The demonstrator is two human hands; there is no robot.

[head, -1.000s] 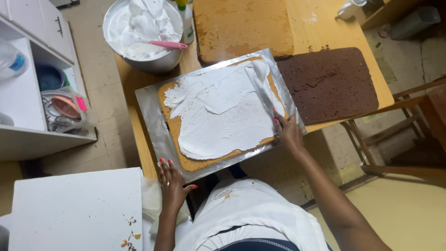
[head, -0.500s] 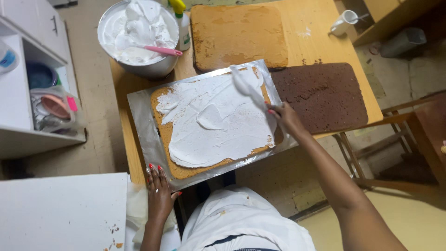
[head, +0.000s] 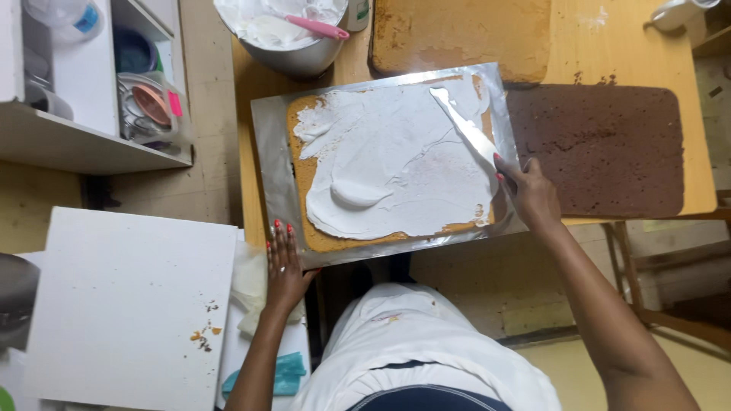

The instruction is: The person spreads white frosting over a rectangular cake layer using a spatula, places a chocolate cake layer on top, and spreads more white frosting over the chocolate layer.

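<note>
A flat golden sheet cake [head: 312,171], mostly covered in white cream [head: 396,167], lies on a silver foil board [head: 268,152]. My right hand [head: 529,194] grips a long metal spatula [head: 464,129] whose blade rests on the cream near the cake's far right corner. My left hand [head: 283,262] lies flat with fingers spread at the board's near left corner, on the table edge, holding nothing.
A dark brown sheet cake [head: 601,148] lies right of the board, a bare golden cake [head: 461,34] behind it. A metal bowl [head: 293,53] of cream holds a pink spatula [head: 316,28]. White shelves [head: 84,141] stand left, a white board [head: 129,301] near left.
My right hand has swept the spatula blade across the cream toward the cake's far right part. The left hand stays planted at the board's near left corner.
</note>
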